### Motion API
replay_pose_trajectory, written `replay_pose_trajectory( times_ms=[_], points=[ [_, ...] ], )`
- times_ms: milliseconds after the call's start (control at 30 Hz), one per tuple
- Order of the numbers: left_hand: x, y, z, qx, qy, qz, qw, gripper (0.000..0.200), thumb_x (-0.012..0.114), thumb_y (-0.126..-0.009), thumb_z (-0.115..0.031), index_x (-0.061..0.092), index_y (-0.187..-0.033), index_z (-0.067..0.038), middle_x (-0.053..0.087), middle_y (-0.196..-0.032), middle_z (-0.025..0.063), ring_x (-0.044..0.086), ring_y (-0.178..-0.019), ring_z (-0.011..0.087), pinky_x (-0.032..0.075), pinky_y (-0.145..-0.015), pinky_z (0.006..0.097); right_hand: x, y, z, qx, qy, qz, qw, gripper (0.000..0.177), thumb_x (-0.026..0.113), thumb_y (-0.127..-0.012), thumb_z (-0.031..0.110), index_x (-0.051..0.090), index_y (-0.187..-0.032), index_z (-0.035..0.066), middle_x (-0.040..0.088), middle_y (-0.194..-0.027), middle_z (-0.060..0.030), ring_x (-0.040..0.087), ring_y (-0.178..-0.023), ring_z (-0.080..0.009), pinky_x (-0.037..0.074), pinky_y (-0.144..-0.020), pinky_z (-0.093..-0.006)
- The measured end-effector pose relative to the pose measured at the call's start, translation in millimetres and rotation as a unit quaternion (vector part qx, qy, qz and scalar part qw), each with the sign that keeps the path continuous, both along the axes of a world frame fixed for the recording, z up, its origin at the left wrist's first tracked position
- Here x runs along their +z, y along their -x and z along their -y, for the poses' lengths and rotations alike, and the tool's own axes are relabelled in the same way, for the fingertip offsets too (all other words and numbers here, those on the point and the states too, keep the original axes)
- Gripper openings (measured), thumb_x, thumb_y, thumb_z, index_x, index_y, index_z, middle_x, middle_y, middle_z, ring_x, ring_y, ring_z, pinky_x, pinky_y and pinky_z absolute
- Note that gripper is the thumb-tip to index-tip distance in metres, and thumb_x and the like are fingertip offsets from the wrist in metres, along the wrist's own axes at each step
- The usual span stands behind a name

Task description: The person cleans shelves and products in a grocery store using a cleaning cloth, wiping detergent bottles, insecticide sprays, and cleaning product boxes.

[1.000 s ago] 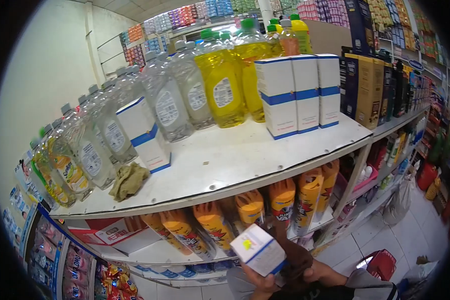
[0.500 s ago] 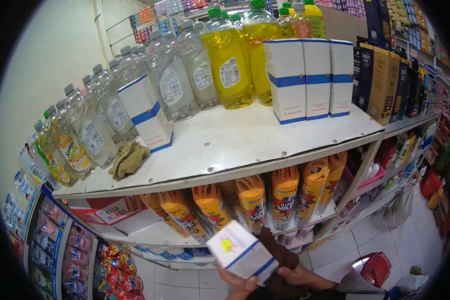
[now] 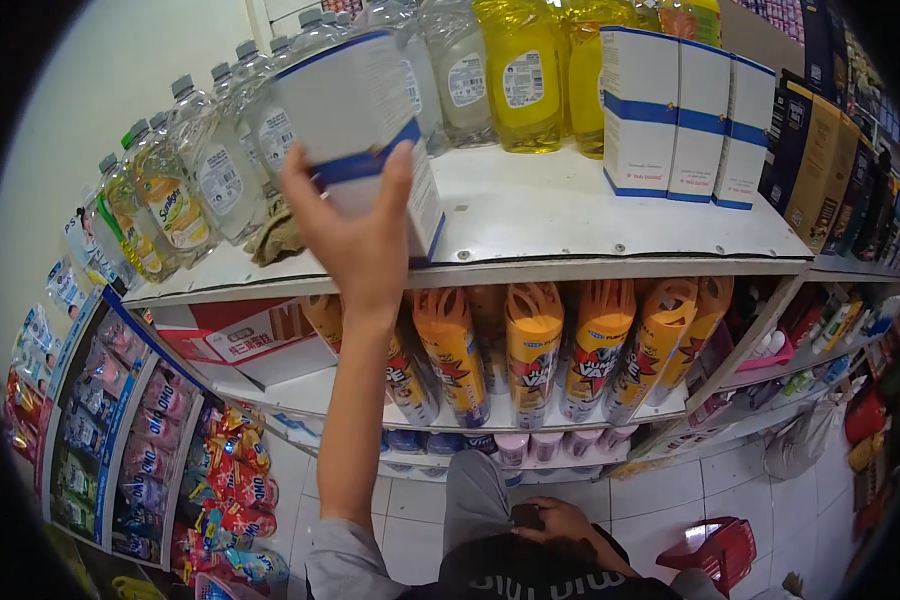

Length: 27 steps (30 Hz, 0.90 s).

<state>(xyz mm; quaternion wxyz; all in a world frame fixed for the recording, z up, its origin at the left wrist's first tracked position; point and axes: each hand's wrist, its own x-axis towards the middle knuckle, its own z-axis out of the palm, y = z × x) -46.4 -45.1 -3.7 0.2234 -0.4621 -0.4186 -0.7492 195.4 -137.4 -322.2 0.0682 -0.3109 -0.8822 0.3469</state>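
My left hand (image 3: 355, 235) reaches up to the top shelf and is closed around a white box (image 3: 340, 110) with a blue band, thumb on one side and fingers on the other. The box is upright, slightly tilted, its lower end by the shelf's front edge. Behind it stand clear bottles (image 3: 220, 180). A crumpled olive-brown rag (image 3: 278, 238) lies to the left of the hand. Down by my lap, my right hand (image 3: 562, 528) is closed on a dark brown cloth (image 3: 527, 515), mostly hidden.
Three similar white boxes (image 3: 638, 150) stand to the right on the white shelf (image 3: 530, 215), before bottles of yellow liquid (image 3: 522, 90). Orange spray cans (image 3: 532, 350) fill the shelf below. Hanging packets (image 3: 150, 460) are at left; a red basket (image 3: 715, 550) sits on the tiled floor.
My left hand has lifted a white box from low in front of me up to the top shelf. My right hand has let go of the box and dropped to my lap.
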Motion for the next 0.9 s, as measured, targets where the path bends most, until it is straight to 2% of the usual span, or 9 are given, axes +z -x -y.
replay_pose_trajectory(
  times_ms=[167, 267, 333, 367, 467, 600, 800, 900],
  points=[
    [-3.4, 19.7, -13.9, 0.093, 0.139, -0.029, 0.986, 0.072, 0.071, -0.061, -0.037, 0.039, -0.107, 0.007, 0.046, -0.101, 0.0217, 0.047, -0.094, 0.0289, 0.036, -0.082, 0.0372, -0.3, 3.3, -4.3, 0.016, -0.004, 0.101, 0.995, 0.050, 0.050, -0.073, 0.050, 0.059, -0.089, 0.004, 0.053, -0.101, -0.0107, 0.050, -0.097, -0.0260, 0.041, -0.081, -0.0326],
    [-1.2, 8.9, 17.1, 0.227, 0.277, -0.071, 0.931, 0.066, 0.072, -0.058, -0.040, 0.046, -0.096, 0.007, 0.052, -0.093, 0.0231, 0.052, -0.087, 0.0324, 0.041, -0.075, 0.0390, -11.7, 1.1, -9.4, 0.028, -0.010, 0.105, 0.994, 0.050, 0.050, -0.073, 0.050, 0.058, -0.090, 0.003, 0.054, -0.096, -0.0121, 0.051, -0.093, -0.0277, 0.042, -0.079, -0.0339],
    [4.4, 12.6, 11.0, 0.233, 0.319, -0.095, 0.914, 0.064, 0.071, -0.056, -0.043, 0.047, -0.089, 0.007, 0.055, -0.086, 0.0217, 0.055, -0.080, 0.0336, 0.043, -0.069, 0.0396, -3.8, 1.0, -6.7, 0.021, 0.024, 0.099, 0.995, 0.051, 0.049, -0.074, 0.050, 0.057, -0.088, 0.002, 0.055, -0.092, -0.0131, 0.052, -0.089, -0.0290, 0.043, -0.076, -0.0352],
    [9.5, 15.5, 5.0, 0.236, 0.335, -0.103, 0.906, 0.064, 0.071, -0.056, -0.044, 0.048, -0.086, 0.007, 0.057, -0.082, 0.0210, 0.057, -0.076, 0.0342, 0.044, -0.066, 0.0399, -9.6, 1.0, -5.6, 0.018, 0.000, 0.091, 0.996, 0.051, 0.049, -0.074, 0.050, 0.057, -0.085, 0.001, 0.055, -0.087, -0.0140, 0.053, -0.086, -0.0296, 0.043, -0.073, -0.0363],
    [18.2, 13.3, -13.3, 0.329, 0.388, -0.124, 0.852, 0.066, 0.069, -0.055, -0.050, 0.048, -0.081, 0.006, 0.058, -0.073, 0.0185, 0.058, -0.068, 0.0340, 0.047, -0.058, 0.0388, -23.7, 2.2, -8.2, 0.018, -0.006, 0.100, 0.995, 0.058, 0.048, -0.071, 0.055, 0.059, -0.079, -0.001, 0.057, -0.086, -0.0153, 0.054, -0.085, -0.0283, 0.043, -0.075, -0.0343],
    [18.5, 24.6, -34.5, 0.361, 0.398, -0.135, 0.833, 0.068, 0.066, -0.055, -0.055, 0.051, -0.079, 0.007, 0.059, -0.071, 0.0169, 0.059, -0.062, 0.0299, 0.047, -0.051, 0.0371, -33.0, -1.4, -12.3, 0.017, 0.023, 0.135, 0.990, 0.058, 0.048, -0.071, 0.055, 0.056, -0.082, -0.002, 0.057, -0.084, -0.0161, 0.055, -0.084, -0.0296, 0.044, -0.073, -0.0351],
    [16.2, 28.2, -39.0, 0.380, 0.461, -0.171, 0.784, 0.064, 0.056, -0.057, -0.064, 0.061, -0.066, -0.001, 0.060, -0.067, 0.0124, 0.059, -0.059, 0.0274, 0.046, -0.050, 0.0359, -40.3, -7.8, -10.7, 0.000, 0.058, 0.138, 0.989, 0.058, 0.047, -0.072, 0.055, 0.056, -0.085, -0.001, 0.057, -0.086, -0.0177, 0.055, -0.082, -0.0323, 0.044, -0.072, -0.0393],
    [14.2, 30.8, -41.2, 0.390, 0.452, -0.179, 0.782, 0.063, 0.054, -0.058, -0.065, 0.062, -0.066, -0.004, 0.059, -0.065, 0.0123, 0.060, -0.060, 0.0270, 0.046, -0.049, 0.0348, -38.7, -5.9, -12.6, 0.011, 0.069, 0.152, 0.986, 0.057, 0.048, -0.073, 0.053, 0.056, -0.086, -0.001, 0.057, -0.085, -0.0180, 0.055, -0.082, -0.0327, 0.044, -0.072, -0.0391]
  ],
)
